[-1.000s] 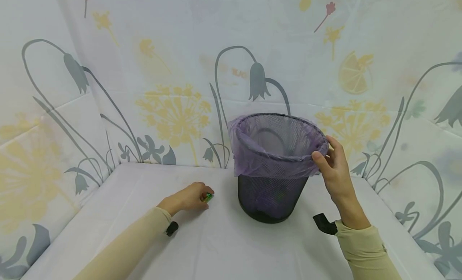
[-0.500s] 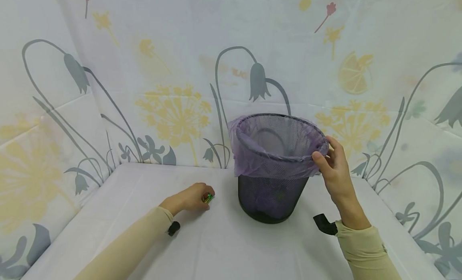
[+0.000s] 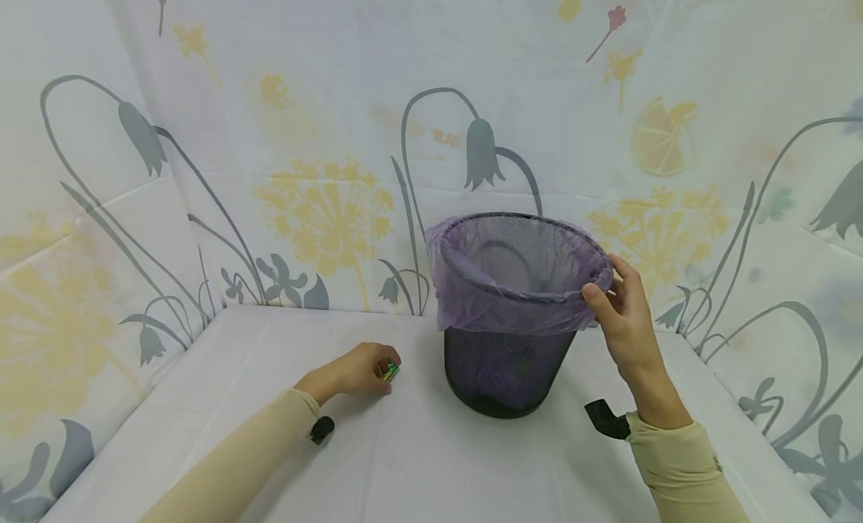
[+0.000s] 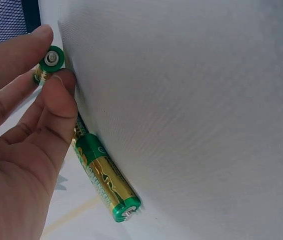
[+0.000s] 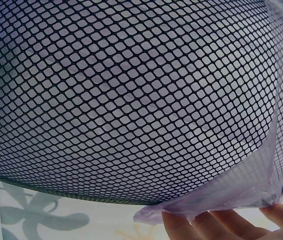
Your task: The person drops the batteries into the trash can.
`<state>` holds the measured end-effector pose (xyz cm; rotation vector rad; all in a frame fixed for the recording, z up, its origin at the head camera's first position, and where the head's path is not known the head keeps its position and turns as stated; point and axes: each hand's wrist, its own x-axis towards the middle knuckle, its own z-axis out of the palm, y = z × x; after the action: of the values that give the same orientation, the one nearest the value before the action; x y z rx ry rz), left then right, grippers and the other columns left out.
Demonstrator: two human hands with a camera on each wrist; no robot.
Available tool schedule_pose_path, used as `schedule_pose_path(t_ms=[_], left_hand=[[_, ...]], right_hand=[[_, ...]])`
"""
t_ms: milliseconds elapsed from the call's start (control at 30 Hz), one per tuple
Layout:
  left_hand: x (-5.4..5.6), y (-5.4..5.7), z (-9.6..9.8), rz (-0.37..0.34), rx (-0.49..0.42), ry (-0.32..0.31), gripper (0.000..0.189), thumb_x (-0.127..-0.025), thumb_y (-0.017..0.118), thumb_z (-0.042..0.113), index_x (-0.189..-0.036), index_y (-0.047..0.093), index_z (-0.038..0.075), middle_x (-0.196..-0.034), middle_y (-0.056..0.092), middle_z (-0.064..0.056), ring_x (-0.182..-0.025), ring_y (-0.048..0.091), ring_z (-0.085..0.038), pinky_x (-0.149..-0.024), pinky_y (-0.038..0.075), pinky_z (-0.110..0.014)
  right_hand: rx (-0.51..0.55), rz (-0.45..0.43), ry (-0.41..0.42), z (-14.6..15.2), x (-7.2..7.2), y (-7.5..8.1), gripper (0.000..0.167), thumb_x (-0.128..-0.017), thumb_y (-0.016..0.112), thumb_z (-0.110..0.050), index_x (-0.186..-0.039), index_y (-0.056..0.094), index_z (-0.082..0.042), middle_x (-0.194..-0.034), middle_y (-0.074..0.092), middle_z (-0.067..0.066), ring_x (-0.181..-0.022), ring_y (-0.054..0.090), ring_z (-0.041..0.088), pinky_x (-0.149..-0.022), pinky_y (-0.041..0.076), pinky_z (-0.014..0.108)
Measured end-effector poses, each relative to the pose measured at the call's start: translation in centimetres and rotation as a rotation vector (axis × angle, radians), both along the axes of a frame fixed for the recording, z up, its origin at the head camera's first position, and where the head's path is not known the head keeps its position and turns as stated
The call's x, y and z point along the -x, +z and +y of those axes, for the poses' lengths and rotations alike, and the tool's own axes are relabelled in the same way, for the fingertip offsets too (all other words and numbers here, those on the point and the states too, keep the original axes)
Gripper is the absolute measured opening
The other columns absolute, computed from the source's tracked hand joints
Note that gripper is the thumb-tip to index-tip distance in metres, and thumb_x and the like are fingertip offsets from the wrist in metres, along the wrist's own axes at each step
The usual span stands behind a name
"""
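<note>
My left hand (image 3: 356, 369) is low over the white table, left of the bin. Thumb and fingertip pinch a green and gold battery (image 4: 52, 57), its end facing the left wrist camera. Beside the hand in that view lies another green and gold battery (image 4: 106, 177) on the white surface; part of a further one peeks from behind the fingers. My right hand (image 3: 625, 317) grips the right rim of a black mesh wastebasket (image 3: 499, 373), thumb outside, fingers partly hidden. A thin purple bin liner (image 3: 509, 313) lines the basket and folds over its rim.
The wastebasket stands upright on the white-covered table (image 3: 404, 463), right of centre. Behind and at both sides hangs a white floral-printed sheet (image 3: 323, 118). Black pieces (image 3: 322, 428) stick out at both sleeve cuffs.
Almost nothing moves. The left hand shifts very slightly, and the battery's green end turns a little between its fingers. The right hand and wastebasket stay put.
</note>
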<state>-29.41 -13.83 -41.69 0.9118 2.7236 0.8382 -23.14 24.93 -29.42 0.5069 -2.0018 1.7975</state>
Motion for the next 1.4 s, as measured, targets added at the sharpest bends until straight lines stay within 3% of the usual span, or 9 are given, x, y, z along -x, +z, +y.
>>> schedule_pose_path(t_ms=[167,367,800,1167,1400], left_hand=[[-0.1,0.5,-0.3,-0.054,-0.069,0.024,0.039,-0.077,0.079,0.007,-0.112,0.063,0.003,-0.084,0.061,0.0,-0.079,0.056,-0.014,-0.071,0.048,-0.032],[0.0,2.4,-0.5,-0.064,-0.132,0.029,0.039,-0.079,0.077,0.007,-0.115,0.062,0.004,-0.089,0.062,-0.002,-0.082,0.059,-0.015,-0.074,0.05,-0.032],[0.6,9.0,-1.1,-0.039,-0.192,0.024,0.041,-0.084,0.074,0.012,-0.121,0.059,0.008,-0.096,0.062,-0.005,-0.082,0.062,-0.017,-0.069,0.053,-0.031],[0.4,15.0,-0.7,0.011,-0.221,0.019,0.042,-0.085,0.073,0.013,-0.124,0.058,0.008,-0.1,0.063,-0.01,-0.085,0.064,-0.02,-0.07,0.053,-0.033],[0.0,18.4,0.1,0.02,-0.187,0.024,0.045,-0.084,0.073,0.011,-0.126,0.057,0.008,-0.102,0.063,-0.011,-0.087,0.064,-0.021,-0.073,0.053,-0.034]], right_hand=[[-0.006,0.0,-0.003,0.1,0.0,0.0,0.061,-0.096,0.053,-0.014,-0.149,0.022,-0.015,-0.129,0.038,0.02,-0.113,0.048,0.021,-0.086,0.042,0.017],[-0.013,-0.005,-0.01,0.1,0.0,-0.1,0.061,-0.096,0.053,-0.015,-0.149,0.022,-0.016,-0.13,0.038,0.02,-0.114,0.048,0.021,-0.086,0.041,0.017],[-0.012,-0.004,-0.015,0.1,-0.1,-0.1,0.061,-0.096,0.053,-0.016,-0.149,0.022,-0.016,-0.13,0.038,0.02,-0.114,0.048,0.021,-0.085,0.042,0.017],[-0.006,-0.007,-0.014,0.2,-0.1,-0.1,0.061,-0.097,0.053,-0.015,-0.15,0.022,-0.016,-0.13,0.038,0.02,-0.114,0.048,0.021,-0.084,0.042,0.017],[0.012,0.007,0.003,0.0,0.1,-0.1,0.06,-0.097,0.053,-0.014,-0.149,0.024,-0.016,-0.129,0.039,0.02,-0.113,0.049,0.022,-0.084,0.043,0.018]])
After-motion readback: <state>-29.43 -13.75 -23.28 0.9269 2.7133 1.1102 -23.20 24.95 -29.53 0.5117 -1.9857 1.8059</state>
